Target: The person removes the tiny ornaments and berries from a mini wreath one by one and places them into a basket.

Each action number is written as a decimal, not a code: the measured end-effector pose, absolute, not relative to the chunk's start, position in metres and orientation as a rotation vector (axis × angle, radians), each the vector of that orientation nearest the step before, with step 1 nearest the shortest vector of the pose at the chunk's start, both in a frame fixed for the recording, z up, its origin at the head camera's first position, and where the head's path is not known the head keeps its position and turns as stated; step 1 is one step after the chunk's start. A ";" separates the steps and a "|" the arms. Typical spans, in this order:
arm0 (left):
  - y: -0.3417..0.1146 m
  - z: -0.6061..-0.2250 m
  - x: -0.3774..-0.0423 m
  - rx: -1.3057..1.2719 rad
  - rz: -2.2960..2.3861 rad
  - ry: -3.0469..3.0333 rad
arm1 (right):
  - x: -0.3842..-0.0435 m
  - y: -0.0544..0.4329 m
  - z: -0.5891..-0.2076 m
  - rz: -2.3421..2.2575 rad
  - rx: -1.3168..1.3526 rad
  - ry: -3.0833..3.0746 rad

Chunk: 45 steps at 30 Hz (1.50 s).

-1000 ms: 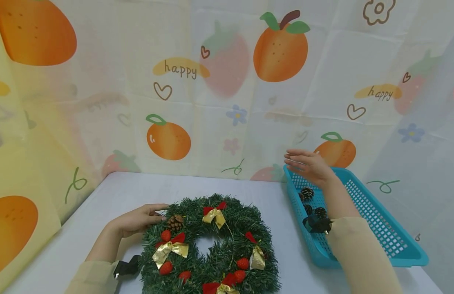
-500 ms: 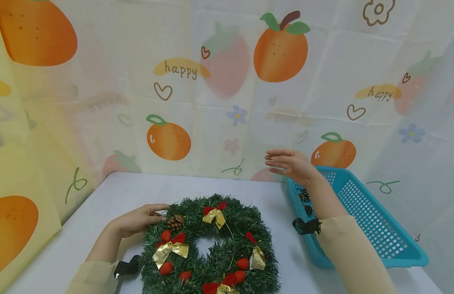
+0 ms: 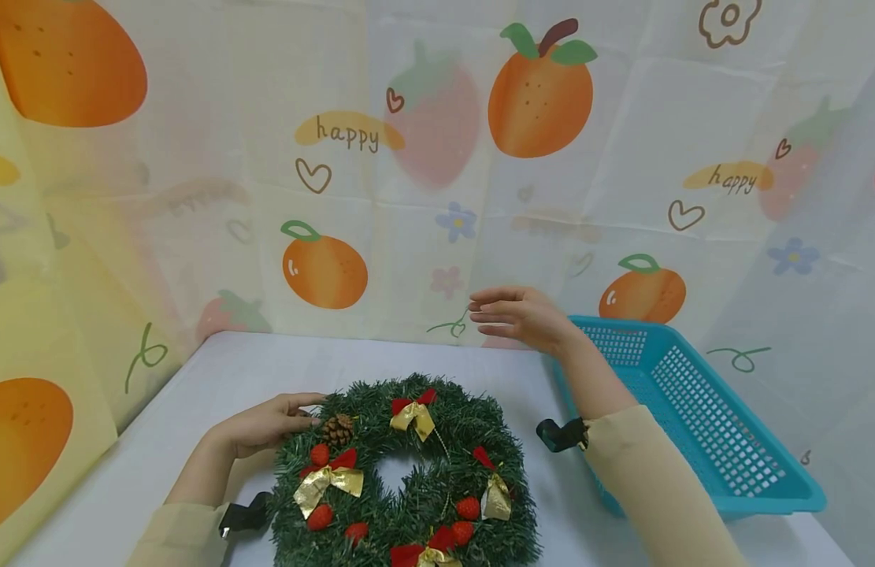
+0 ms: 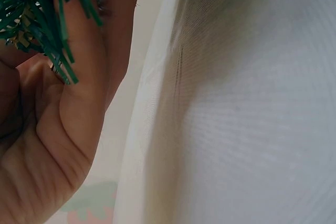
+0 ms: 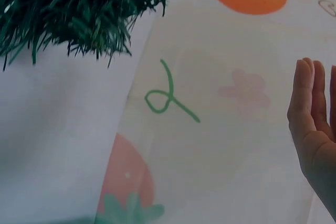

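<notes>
A green Christmas wreath [image 3: 472, 425] with red-and-gold bows, red berries and a pine cone [image 3: 338, 430] lies on the table at lower middle in the head view. My left hand [image 3: 263, 425] grips its upper left edge. In the left wrist view, green needles hang over the curled fingers of that left hand [image 4: 79, 119], and part of the grip is hidden. Raised beyond the wreath's upper right, my right hand [image 3: 525, 319] holds nothing, its fingers nearly straight and pointing left. The right wrist view shows this hand [image 5: 317, 129] apart from the wreath [image 5: 94, 14].
A blue plastic basket [image 3: 798, 498] stands on the right of the white table [image 3: 253, 358], partly behind my right forearm. A fruit-printed cloth [image 3: 423, 236] hangs along the back edge. Each wrist wears a black strap.
My right hand has moved left from over the basket, past its left rim. The pine cones in the basket are now hidden behind the arm. Left hand and wreath have stayed put.
</notes>
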<state>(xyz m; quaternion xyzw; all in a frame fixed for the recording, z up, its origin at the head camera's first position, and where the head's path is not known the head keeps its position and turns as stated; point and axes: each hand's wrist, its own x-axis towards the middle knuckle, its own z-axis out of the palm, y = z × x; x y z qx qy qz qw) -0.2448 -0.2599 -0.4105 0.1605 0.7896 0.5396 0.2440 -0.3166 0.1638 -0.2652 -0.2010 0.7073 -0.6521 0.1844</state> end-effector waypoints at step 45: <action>-0.259 -0.410 -0.245 0.448 1.481 2.151 | -0.298 0.034 -0.292 -1.420 -0.809 1.814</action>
